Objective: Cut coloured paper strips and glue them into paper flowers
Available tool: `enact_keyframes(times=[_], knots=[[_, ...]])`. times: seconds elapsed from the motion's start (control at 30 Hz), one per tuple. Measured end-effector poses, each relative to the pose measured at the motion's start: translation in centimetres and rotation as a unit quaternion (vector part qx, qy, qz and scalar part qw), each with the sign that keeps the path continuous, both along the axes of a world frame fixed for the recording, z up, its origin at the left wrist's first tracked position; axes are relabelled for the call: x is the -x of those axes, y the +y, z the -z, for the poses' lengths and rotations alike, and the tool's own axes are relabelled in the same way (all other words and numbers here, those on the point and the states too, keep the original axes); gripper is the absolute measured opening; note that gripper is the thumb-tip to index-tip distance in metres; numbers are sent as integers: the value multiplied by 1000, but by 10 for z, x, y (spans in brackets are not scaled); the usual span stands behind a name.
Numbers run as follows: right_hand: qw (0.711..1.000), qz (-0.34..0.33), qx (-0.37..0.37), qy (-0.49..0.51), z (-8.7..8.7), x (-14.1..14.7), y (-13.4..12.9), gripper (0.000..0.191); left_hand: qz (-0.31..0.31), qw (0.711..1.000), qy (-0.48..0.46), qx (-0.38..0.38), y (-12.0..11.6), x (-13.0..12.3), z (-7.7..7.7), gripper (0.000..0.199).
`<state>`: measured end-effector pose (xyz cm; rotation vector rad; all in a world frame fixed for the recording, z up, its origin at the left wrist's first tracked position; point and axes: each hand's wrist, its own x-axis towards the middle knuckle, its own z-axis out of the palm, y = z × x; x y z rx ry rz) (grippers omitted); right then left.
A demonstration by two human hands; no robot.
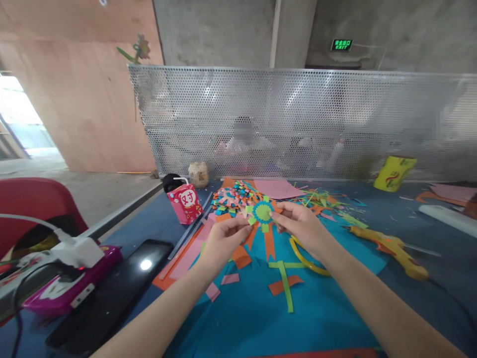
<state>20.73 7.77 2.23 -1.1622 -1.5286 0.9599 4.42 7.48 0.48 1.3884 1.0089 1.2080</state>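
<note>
A round green and blue paper rosette [263,212], with green tabs round its edge and orange tails below, is held up between both hands. My left hand [228,239] pinches its left side with thumb and fingertips. On the right side, my right hand [298,223] grips the edge between thumb and fingers. Beneath the hands lies a large blue sheet [238,318] with green strips [285,286] and orange pieces [241,257] on it. Yellow-handled scissors [305,261] rest beside my right wrist, their blades hidden.
A yellow glue gun [391,248] lies at the right. A red drink carton [185,204], a black phone [119,288] and a purple power strip [74,288] are at the left. Behind the paper scraps [234,196] stands a perforated metal screen [223,99]; a yellow packet [394,173] is near it.
</note>
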Motion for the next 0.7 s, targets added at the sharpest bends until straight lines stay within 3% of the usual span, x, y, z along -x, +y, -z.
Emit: enact_keyframes(times=[0.23, 0.7], knots=[[1000, -14, -9, -18, -2, 1, -1, 17, 31, 998, 44, -15, -2, 1, -1, 23], [998, 9, -35, -53, -4, 1, -4, 13, 37, 999, 1, -22, -6, -1, -6, 18]])
